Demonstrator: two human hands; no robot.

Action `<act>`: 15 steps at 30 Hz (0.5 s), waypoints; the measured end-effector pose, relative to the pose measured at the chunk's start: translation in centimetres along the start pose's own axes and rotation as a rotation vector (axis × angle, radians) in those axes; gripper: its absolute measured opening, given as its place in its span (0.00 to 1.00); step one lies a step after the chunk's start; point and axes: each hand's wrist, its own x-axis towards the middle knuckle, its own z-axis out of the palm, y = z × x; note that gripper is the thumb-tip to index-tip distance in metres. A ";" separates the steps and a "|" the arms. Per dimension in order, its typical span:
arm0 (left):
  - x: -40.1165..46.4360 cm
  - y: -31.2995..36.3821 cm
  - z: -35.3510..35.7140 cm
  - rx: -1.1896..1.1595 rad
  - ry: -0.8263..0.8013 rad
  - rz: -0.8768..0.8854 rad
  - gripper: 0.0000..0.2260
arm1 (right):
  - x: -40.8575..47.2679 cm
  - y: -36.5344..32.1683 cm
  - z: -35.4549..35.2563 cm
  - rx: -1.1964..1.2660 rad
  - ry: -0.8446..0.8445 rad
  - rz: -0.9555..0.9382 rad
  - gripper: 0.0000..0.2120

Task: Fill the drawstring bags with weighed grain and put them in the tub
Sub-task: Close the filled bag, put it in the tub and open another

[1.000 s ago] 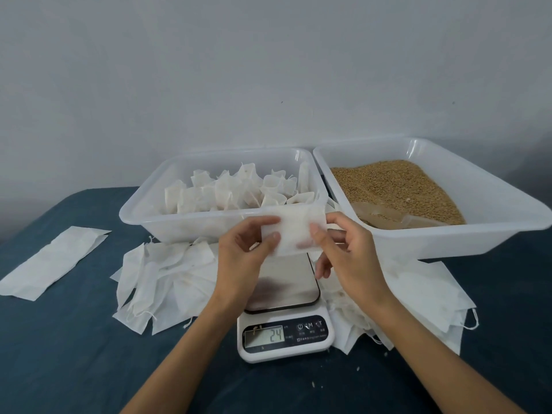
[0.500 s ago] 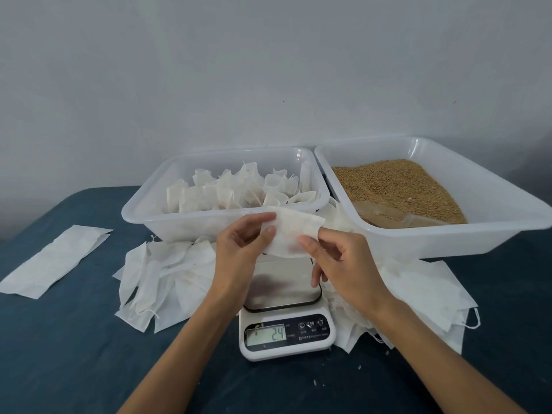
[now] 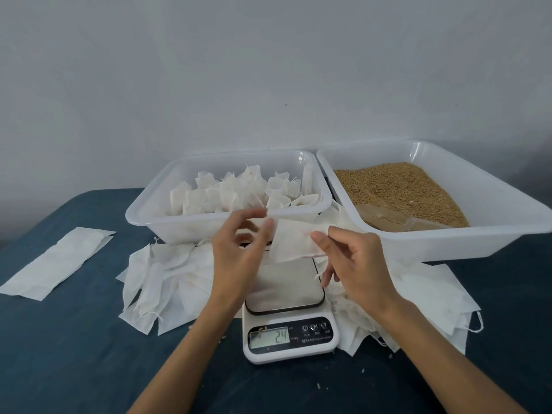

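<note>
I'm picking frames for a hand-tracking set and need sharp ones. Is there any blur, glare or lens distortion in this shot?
Head view: the left hand has smeared fingertips from motion blur; the right hand, pinching the empty bag, is sharper. Light is soft and even, with faint reflections on the scale platform. Wide-angle bowing shows in the grain tub rim.

You face a plain pale grey wall (image 3: 268, 70), evenly lit; below it, a dark blue cloth-covered table (image 3: 74, 354).

We see the right hand (image 3: 355, 264) pinching an empty drawstring bag (image 3: 294, 242) above the scale (image 3: 288, 318). The left hand (image 3: 239, 249) hovers beside it, seemingly apart.
</note>
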 end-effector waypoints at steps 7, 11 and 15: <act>-2.0 0.4 1.6 0.387 -0.390 0.280 0.33 | 1.6 -1.6 -1.1 -0.199 -0.259 -0.070 0.22; -2.1 0.3 1.9 0.320 -0.220 0.268 0.18 | 2.7 -3.4 -1.3 -0.354 -0.424 -0.100 0.20; -2.2 0.9 1.7 0.223 -0.280 0.156 0.14 | 3.7 -5.3 -1.8 -0.326 -0.479 -0.055 0.17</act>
